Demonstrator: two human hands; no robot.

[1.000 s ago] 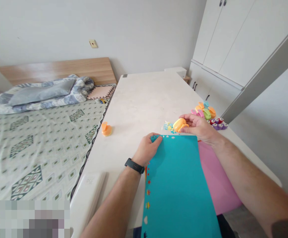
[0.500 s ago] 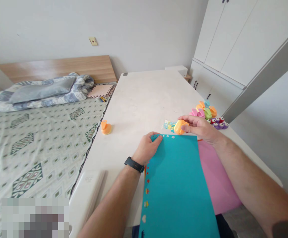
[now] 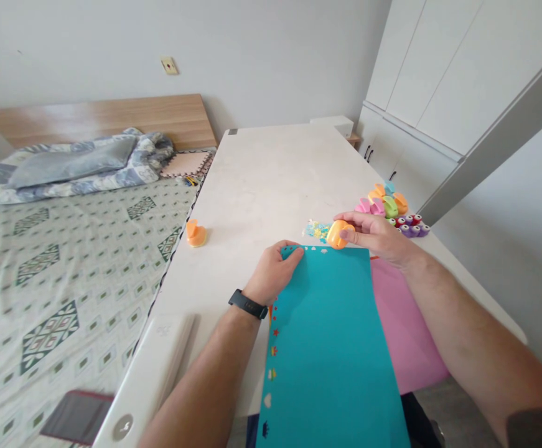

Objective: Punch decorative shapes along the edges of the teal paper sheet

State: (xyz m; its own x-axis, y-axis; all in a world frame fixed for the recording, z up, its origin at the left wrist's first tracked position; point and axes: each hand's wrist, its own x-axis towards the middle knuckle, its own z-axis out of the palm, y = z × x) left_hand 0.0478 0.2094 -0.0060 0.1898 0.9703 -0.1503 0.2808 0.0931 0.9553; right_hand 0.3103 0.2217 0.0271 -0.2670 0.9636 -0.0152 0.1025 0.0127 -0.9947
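A teal sheet of paper has small shapes cut along its left and top edges. My left hand pinches its top left corner between thumb and fingers. At the top edge, right of the cut shapes, my right hand grips an orange craft punch; whether the paper is inside its slot I cannot tell. Small blue and yellow paper cutouts lie beside the punch. Under the teal sheet, a pink sheet sticks out on the right.
Another orange punch stands on the left of the white table. Several coloured punches and small purple and red ones are grouped at the right. A long white device lies front left. A phone rests on the bed.
The view has shifted slightly, and the phone on the bed shows now. The punch in my right hand sits a touch closer to the sheet's top edge. My left hand keeps its hold.
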